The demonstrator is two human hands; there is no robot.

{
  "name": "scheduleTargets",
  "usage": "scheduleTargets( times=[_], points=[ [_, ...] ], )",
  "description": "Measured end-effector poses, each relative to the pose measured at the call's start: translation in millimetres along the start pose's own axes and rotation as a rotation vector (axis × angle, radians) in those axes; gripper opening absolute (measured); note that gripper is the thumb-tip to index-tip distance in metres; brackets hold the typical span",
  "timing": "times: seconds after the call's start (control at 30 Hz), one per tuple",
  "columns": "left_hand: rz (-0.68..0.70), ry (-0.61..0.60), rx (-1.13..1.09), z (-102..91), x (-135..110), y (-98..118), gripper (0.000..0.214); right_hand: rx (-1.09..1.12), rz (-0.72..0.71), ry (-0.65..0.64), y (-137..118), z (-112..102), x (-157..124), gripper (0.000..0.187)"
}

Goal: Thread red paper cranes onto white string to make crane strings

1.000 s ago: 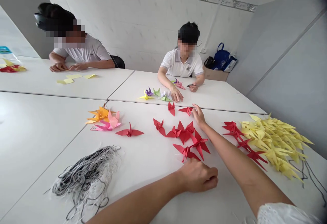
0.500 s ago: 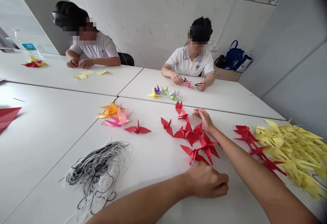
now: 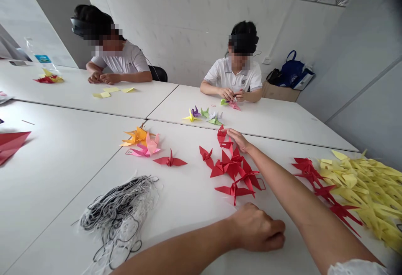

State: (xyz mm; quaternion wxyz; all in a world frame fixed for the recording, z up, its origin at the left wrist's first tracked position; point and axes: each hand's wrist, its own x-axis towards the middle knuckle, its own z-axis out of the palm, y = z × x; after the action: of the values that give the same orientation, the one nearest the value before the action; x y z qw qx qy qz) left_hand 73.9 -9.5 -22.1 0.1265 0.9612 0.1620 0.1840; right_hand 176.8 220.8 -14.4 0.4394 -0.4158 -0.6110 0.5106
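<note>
A loose cluster of folded red paper cranes lies on the white table in front of me. Along its far right side reaches my right hand, fingers stretched out and their tips against the farthest red cranes. Below the nearest crane rests my left hand, curled into a fist near the table; whatever it may hold is hidden. One more red crane sits apart to the left, beside orange cranes and pink cranes.
A tangle of black and white strings lies at the left front. Yellow cranes and several red ones are heaped at right. Across the table, two people work; small colored cranes and yellow paper squares lie there.
My right hand has moved left against the red cranes, and the near ones have shifted left, away from my forearm. My left fist barely moves. The person opposite has brought both hands together.
</note>
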Motion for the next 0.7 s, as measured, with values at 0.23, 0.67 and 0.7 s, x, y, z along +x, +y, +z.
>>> scheduleTargets(
  times=[0.23,0.67,0.7],
  points=[
    [-0.009,0.024,0.023,2.2,-0.3,1.3,0.018,0.056,0.059,-0.179,-21.7,12.8,-51.0,0.04],
    [0.022,0.041,0.068,6.0,-1.1,1.5,0.02,-0.088,0.075,-0.005,-29.8,-10.5,-117.3,0.041],
    [0.025,0.043,0.071,6.6,-1.4,1.6,0.02,-0.131,0.062,0.028,-32.8,-9.6,-117.4,0.039]
  ],
)
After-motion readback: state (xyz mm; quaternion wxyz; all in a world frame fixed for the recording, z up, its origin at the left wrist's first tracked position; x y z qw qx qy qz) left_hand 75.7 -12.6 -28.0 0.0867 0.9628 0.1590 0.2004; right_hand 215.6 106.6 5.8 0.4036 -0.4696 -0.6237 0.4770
